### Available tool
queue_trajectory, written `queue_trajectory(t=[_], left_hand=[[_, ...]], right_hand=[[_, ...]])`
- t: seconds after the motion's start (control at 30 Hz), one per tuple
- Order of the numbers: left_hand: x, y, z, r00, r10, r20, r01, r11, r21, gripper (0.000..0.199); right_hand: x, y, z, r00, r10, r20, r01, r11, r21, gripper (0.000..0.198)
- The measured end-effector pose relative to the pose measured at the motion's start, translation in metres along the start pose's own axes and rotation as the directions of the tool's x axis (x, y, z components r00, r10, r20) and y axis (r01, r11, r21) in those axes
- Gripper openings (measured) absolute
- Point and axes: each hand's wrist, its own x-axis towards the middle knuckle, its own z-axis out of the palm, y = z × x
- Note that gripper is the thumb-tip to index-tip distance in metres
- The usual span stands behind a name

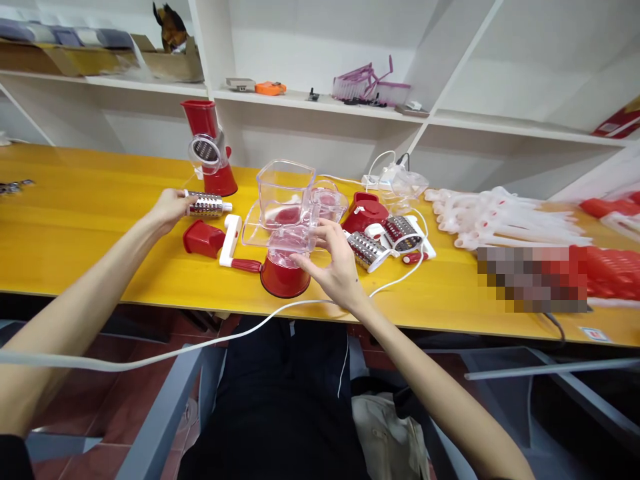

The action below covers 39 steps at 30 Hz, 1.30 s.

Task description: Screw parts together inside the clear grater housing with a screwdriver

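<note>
My left hand (173,205) has its fingers closed on the white end of a metal grater drum (207,205), which lies level just above or on the table. My right hand (333,260) grips the side of a clear plastic hopper housing (286,200), thumb in front and fingers around its right side. This housing stands upright over a round red base (284,277). Between my hands are a white crank handle (229,243) with a red grip and a red food pusher (203,239). Whether the housing is fixed to the base, I cannot tell.
An assembled red rotary grater (220,167) stands at the back left. To the right lie another red base (366,212), more grater drums (369,250) and a pile of white plastic parts (500,217). A white cable (300,303) crosses the table's front edge.
</note>
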Motion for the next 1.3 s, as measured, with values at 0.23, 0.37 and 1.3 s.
queue_trajectory(t=[0.23, 0.37, 1.3], left_hand=[[-0.016, 0.013, -0.011, 0.945, -0.245, 0.216, 0.199, 0.956, 0.216, 0.036], [-0.028, 0.028, -0.015, 0.979, -0.176, 0.108, 0.129, 0.929, 0.348, 0.037], [-0.136, 0.084, 0.058, 0.920, -0.100, 0.380, -0.317, 0.383, 0.868, 0.039]], right_hand=[[-0.002, 0.008, 0.016, 0.998, 0.008, -0.066, -0.002, 0.996, 0.084, 0.076], [-0.002, 0.010, 0.015, 0.998, 0.000, -0.069, 0.009, 0.991, 0.132, 0.078], [-0.086, 0.005, 0.002, 0.922, -0.231, -0.309, 0.187, 0.968, -0.166, 0.041]])
